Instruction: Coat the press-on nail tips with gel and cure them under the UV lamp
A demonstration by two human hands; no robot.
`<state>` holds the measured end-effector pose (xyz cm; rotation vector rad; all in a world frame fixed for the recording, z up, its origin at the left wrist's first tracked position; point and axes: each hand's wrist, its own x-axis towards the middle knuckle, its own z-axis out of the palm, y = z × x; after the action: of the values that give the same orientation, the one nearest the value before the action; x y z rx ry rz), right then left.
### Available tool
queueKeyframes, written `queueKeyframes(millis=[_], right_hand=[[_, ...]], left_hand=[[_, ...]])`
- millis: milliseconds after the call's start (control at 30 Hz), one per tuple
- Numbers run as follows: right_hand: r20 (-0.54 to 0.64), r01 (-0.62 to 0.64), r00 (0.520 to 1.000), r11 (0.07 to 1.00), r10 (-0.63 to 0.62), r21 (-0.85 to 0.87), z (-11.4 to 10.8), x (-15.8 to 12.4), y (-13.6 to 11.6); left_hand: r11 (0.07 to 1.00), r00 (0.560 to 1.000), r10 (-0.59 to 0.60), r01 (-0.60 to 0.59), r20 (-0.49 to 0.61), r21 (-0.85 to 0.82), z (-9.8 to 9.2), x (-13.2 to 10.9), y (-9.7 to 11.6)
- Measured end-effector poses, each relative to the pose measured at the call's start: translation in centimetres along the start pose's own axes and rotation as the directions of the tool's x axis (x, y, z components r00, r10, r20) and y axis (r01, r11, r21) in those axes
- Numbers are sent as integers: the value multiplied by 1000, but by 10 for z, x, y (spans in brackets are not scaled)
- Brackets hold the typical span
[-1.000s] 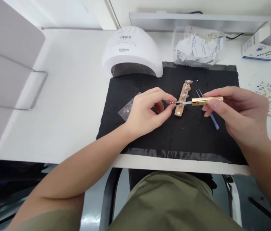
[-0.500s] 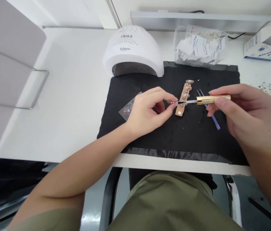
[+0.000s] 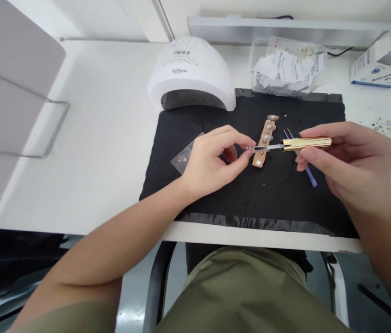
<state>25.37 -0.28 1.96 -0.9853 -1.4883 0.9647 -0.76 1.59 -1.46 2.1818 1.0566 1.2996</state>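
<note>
My left hand (image 3: 212,159) pinches a small sparkling piece (image 3: 250,148) between thumb and fingertips; its exact form is too small to tell. My right hand (image 3: 350,162) grips a gold-handled nail brush (image 3: 306,144), whose thin clear stem reaches the pinched piece. Just below both lies a tan strip (image 3: 259,159) holding several false nails, partly hidden by the stem and my left fingers. Blue tweezers (image 3: 309,175) lie under my right fingers, touching neither the strip nor the brush.
Everything rests on a black mat (image 3: 251,199) on a white table (image 3: 94,138). A white UV nail lamp (image 3: 190,74), a clear box of paper wrappers (image 3: 287,67), an alcohol pads box (image 3: 382,69), a small gem packet (image 3: 184,162) and scattered rhinestones (image 3: 386,127) surround it.
The gold handle has shifted slightly right and levelled out. My left hand has stayed nearly still, and the brush stem still meets the pinched piece.
</note>
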Motion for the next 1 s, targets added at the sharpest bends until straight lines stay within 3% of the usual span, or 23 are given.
queueKeyframes(millis=[367,1000], right_hand=[[-36,-77,997,990,74,-122,-6,0,9],[-57,-136,990,964,126,-230,-3,-1,3]], left_hand=[[1000,1000,17,-17,-2,-2,0,-1,-1],[999,999,38,-38,0,-9,0,-1,-1]])
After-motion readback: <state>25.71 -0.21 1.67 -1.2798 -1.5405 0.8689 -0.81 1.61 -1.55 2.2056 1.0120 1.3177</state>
